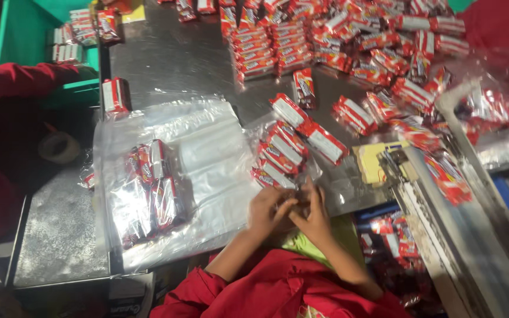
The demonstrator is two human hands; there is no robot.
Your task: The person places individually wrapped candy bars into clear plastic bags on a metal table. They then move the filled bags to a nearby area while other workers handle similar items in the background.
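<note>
red packets (279, 154) lie just above both hands' grip (290, 212).

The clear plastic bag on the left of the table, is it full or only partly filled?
Partly filled. The clear plastic bag lies flat, with red snack packets only in its left part; the rest looks empty.

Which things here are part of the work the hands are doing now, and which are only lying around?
In hand:
left hand
right hand
clear bag of red packets at the fingertips

Lying about:
filled clear bag
flat clear bags
loose red packets
stacked packets
green crate
steel table
</note>
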